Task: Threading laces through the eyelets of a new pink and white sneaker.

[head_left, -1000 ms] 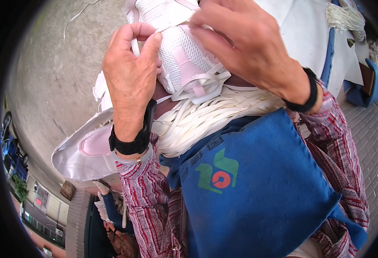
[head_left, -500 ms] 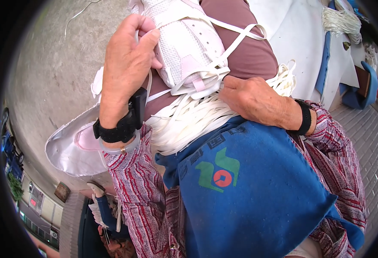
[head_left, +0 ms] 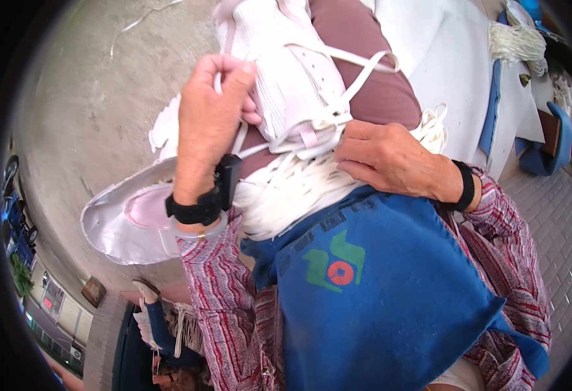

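Observation:
A white mesh shoe upper (head_left: 292,85) with pale pink patches lies over my brown-trousered thigh (head_left: 380,91). At its left edge, my left hand (head_left: 217,107) is closed in a pinch on a white shoelace (head_left: 218,82). Another stretch of flat white lace (head_left: 364,75) loops out over the thigh on the right and runs back to the pink-tabbed end of the upper. Beside that end my right hand (head_left: 390,159) is closed, its fingertips hidden against the laces. Below both hands, a thick bundle of white laces (head_left: 299,189) rests on my lap.
My blue apron (head_left: 390,293) covers the lap. Another silvery-lined shoe upper (head_left: 126,228) lies left of my left forearm. White sheeting (head_left: 442,58) spreads at the right, with a lace bundle (head_left: 517,45) and a curved blue piece (head_left: 549,143) beyond. A person's leg (head_left: 159,319) shows at lower left.
The view has shifted, so most things sit a little further right and lower. The lace that crossed the top of the shoe upper now ends partway over it. Both hands stay closed.

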{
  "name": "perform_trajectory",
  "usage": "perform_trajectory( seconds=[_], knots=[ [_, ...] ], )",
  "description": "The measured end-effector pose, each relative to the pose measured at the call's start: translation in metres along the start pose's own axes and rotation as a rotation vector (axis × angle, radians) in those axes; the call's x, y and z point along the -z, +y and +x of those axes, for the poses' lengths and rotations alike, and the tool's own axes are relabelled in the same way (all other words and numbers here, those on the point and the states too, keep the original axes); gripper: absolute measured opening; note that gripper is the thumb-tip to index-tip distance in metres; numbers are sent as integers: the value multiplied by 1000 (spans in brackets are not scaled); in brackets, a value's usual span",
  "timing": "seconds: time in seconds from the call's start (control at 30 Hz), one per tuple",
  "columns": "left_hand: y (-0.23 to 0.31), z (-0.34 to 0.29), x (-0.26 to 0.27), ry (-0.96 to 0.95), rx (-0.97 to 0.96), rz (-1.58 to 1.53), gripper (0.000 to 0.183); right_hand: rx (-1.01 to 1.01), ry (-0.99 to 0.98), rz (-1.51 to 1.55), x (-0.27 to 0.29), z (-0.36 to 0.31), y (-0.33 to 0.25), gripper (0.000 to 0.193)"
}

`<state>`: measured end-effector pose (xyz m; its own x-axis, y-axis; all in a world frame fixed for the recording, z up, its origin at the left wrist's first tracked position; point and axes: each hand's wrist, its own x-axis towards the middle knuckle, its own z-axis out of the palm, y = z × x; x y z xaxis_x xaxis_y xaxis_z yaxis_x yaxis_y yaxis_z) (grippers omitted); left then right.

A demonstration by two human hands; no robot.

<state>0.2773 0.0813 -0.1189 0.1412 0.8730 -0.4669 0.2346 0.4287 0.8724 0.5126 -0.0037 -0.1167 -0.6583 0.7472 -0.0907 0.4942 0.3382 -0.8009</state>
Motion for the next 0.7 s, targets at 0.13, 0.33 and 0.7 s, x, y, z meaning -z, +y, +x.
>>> perform_trajectory(
  seconds=[0.13, 0.33, 0.7],
  knots=[
    [-7, 5, 3, -23, -37, 38, 18, 39, 201, 87, 27, 22, -10, 7],
    [0, -2, 7, -85, -72, 157, 19, 93, 462, -39, 40, 60, -12, 12],
    [-9, -32, 17, -106, -46, -166, 18, 247, 264, -258, 22, 113, 5, 11]
  ],
)
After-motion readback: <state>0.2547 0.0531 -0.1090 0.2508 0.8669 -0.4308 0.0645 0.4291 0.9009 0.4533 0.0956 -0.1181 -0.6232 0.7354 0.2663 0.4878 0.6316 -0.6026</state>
